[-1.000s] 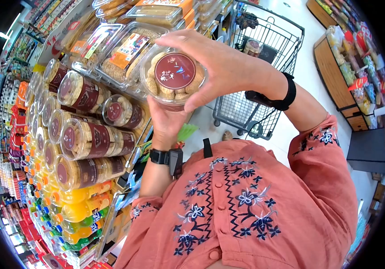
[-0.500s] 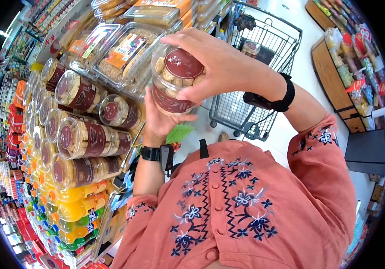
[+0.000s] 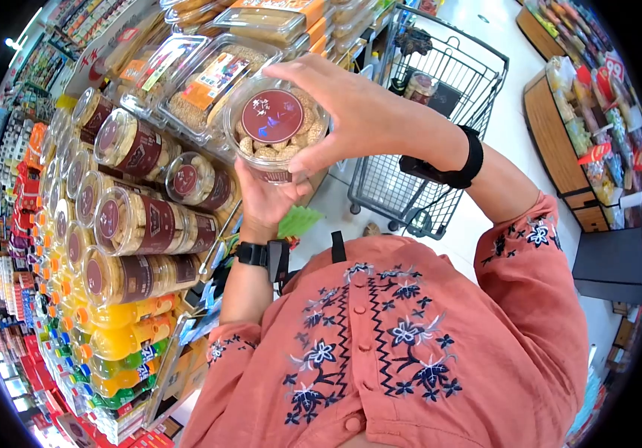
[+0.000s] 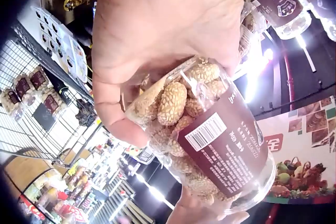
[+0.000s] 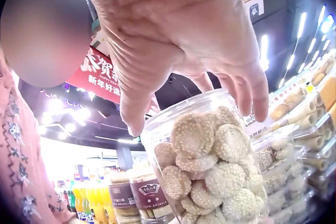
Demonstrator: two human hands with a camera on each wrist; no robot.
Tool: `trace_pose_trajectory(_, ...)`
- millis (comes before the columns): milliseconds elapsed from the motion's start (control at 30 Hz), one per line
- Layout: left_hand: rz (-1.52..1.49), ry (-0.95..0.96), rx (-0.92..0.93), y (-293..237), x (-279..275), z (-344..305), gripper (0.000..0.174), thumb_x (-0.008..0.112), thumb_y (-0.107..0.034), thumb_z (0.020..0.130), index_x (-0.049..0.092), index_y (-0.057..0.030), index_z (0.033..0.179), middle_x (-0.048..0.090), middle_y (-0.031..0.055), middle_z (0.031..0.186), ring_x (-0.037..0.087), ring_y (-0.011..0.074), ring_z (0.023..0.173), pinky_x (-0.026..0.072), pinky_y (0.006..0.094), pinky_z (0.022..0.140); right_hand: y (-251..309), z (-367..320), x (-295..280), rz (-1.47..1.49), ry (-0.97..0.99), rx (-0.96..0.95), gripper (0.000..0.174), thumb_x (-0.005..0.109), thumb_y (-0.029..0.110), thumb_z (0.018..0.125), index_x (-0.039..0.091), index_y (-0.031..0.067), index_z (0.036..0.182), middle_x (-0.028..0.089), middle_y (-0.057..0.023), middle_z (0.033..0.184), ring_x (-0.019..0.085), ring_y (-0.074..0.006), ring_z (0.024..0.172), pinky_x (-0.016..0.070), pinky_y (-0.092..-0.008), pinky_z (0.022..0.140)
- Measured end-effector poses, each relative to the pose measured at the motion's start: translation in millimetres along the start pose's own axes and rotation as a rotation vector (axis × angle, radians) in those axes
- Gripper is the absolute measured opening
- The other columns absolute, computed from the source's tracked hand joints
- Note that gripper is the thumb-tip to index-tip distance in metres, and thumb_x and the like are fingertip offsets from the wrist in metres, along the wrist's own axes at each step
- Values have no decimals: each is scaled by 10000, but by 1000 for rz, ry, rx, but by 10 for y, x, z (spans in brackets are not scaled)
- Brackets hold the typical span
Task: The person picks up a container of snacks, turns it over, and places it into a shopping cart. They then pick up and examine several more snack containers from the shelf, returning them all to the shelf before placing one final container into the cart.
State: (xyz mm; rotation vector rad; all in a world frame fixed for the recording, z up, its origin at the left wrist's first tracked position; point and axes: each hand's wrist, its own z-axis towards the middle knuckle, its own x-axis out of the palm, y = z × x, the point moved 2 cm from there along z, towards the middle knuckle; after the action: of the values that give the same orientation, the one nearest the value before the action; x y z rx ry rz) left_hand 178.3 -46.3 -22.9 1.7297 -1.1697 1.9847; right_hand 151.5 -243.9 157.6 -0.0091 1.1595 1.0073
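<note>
A clear plastic jar of sesame cookies point(image 3: 274, 133) with a dark red lid label is held up in front of the shelf by both hands. My right hand point(image 3: 351, 112) grips it from above and the side, fingers curled round the lid rim. My left hand point(image 3: 265, 200) cups its bottom. In the left wrist view the jar point(image 4: 210, 140) shows its brown label and barcode, with the left hand point(image 4: 157, 40) wrapped round its base. In the right wrist view the right hand point(image 5: 184, 40) arches over the jar point(image 5: 210, 166).
Shelves on the left hold more cookie jars point(image 3: 138, 220) lying on their sides, flat clear boxes of snacks point(image 3: 209, 78) above, and orange drink bottles point(image 3: 123, 336) below. A wire shopping cart point(image 3: 429, 97) with a few items stands behind the hands. Wooden display stands point(image 3: 567, 142) line the right aisle.
The jar, tilted to show its side half a second ago, has turned back so its lid faces the head camera. Both hands have kept hold of it.
</note>
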Motion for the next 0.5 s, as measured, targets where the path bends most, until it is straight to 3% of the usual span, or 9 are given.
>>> trace_pose_trajectory(67,20,-9,-17,-30,-72,-1,797,267,-753,997,396,-188,1544,545,113,1478,632,312,1157,575,459,687,0,25,24,27,27,-12,1034,895,360,706,374,69,1551,489,-180,1422,499,-356,1345,430,-416,1103)
trace_pose_trajectory(167,26,-12,-8,-51,-123,-11,899,342,-804,948,403,-134,1544,606,148,1380,616,460,1106,524,394,684,15,80,54,34,39,-43,1054,906,363,695,371,71,1555,483,-177,1436,483,-352,1366,420,-415,1116)
trace_pose_trajectory(367,44,47,-72,-136,-110,-77,843,372,-750,960,396,-139,1539,613,160,1366,639,457,1041,499,378,586,48,147,192,60,45,-170,1086,931,403,674,381,54,1543,471,-185,1451,452,-358,1391,396,-427,1142)
trace_pose_trajectory(500,21,-40,-43,-189,-146,-165,805,379,-731,963,423,-143,1512,627,166,1331,665,432,959,475,366,524,108,207,278,60,54,-230,1089,939,404,666,387,49,1534,467,-189,1453,453,-354,1387,394,-430,1143)
